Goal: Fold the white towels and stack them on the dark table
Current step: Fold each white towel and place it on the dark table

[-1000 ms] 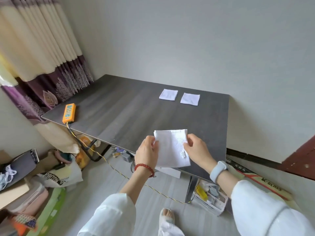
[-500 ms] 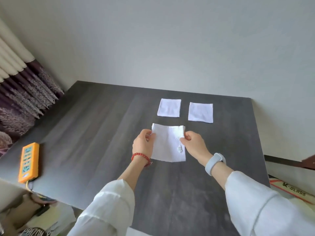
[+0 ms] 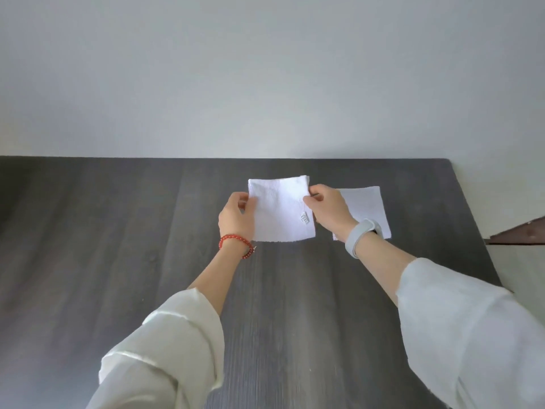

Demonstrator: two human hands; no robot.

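I hold a folded white towel point(image 3: 280, 211) with a small label near its right edge, over the far part of the dark table point(image 3: 118, 231). My left hand point(image 3: 236, 219) pinches its left edge and my right hand point(image 3: 327, 211) pinches its upper right corner. It covers the spot where the left folded towel lay, and that towel is hidden beneath it. A second folded white towel point(image 3: 368, 208) lies flat just to the right, partly behind my right wrist.
A pale wall point(image 3: 265, 84) rises right behind the table's far edge. The table's right edge point(image 3: 472, 216) runs diagonally, with a dark red-brown corner point(image 3: 525, 233) of something beyond it.
I moved closer and carried the towel forward from the table's near edge to the far side, over the left folded towel. The orange device and the curtain left the view.
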